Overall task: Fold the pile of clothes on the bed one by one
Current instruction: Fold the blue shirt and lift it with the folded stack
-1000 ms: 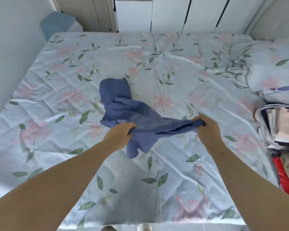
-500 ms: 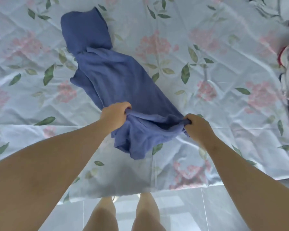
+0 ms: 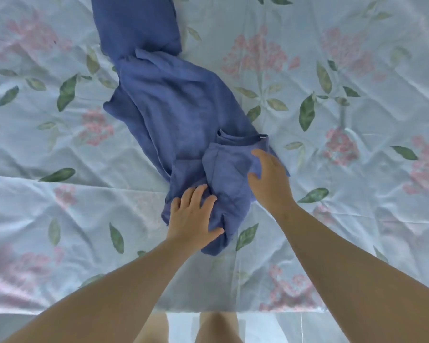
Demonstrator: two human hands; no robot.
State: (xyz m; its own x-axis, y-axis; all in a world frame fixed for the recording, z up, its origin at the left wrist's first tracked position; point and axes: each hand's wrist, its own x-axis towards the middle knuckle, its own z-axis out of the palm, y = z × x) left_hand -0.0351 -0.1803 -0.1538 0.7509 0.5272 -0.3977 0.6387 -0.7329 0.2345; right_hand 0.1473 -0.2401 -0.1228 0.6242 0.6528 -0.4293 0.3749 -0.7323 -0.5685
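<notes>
Lowered since half a second ago, the blue garment (image 3: pixel 174 102) now lies crumpled on the floral bed (image 3: pixel 357 219), its near end close to the front edge. The left hand (image 3: pixel 193 219) has released its grip and rests flat on that end, fingers spread. The right hand (image 3: pixel 270 179) lies on the fold just beside; I cannot tell whether it pinches fabric.

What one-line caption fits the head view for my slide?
Left hand and right hand rest on the near end of a crumpled blue garment on the floral bedsheet.
</notes>
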